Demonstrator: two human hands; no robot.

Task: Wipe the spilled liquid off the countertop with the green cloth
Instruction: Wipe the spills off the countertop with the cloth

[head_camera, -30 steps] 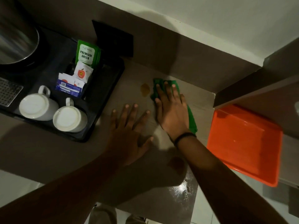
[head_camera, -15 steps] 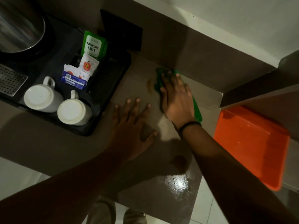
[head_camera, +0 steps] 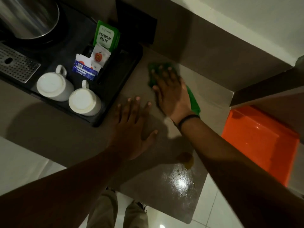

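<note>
Green cloth (head_camera: 192,97) flat on countertop (head_camera: 207,89) beneath right grip (head_camera: 171,91), fingers spread, pressing, not clenched.

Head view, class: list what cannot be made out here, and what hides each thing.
1. Countertop under the green cloth: the right hand and cloth cover it, so any remaining spill there is hidden.
2. Metal vessel: cut off by the top-left edge.
3. Small print on the sachets: too small.
4. Yellowish puddle: partly shadowed by the right arm.
</note>
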